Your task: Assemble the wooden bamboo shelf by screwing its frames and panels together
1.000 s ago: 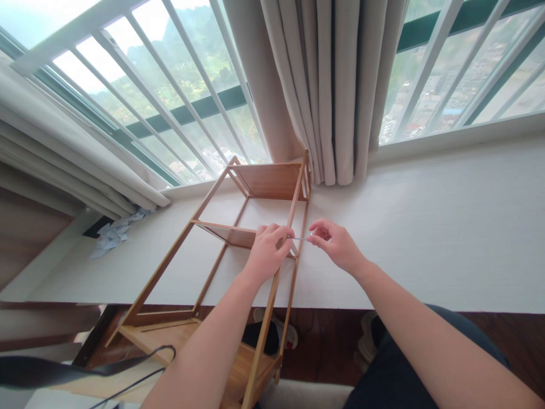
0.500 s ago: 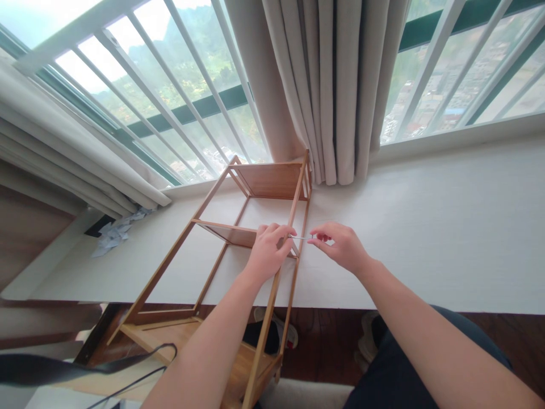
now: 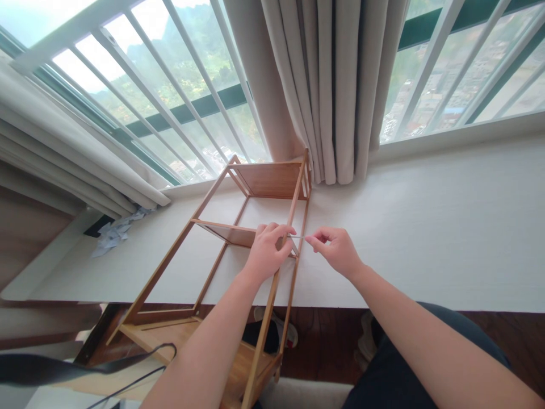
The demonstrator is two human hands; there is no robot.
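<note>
A bamboo shelf rack (image 3: 200, 250) leans from the floor onto the white window ledge (image 3: 426, 227). My left hand (image 3: 267, 251) grips the rack's right upright where the middle shelf (image 3: 227, 233) joins it. Just to the right, my right hand (image 3: 335, 250) pinches a thin metal tool (image 3: 298, 237) between thumb and fingers. The tool's tip points into the upright beside my left fingers.
Beige curtains (image 3: 327, 85) hang behind the rack's top; another curtain (image 3: 63, 159) runs along the left. Crumpled white paper (image 3: 113, 233) lies at the ledge's left end. A black strap (image 3: 85, 366) and shoes (image 3: 276, 335) sit on the floor below.
My right hand has turned on the thin tool and shifted slightly left and down. The left hand and the rack have stayed put.
</note>
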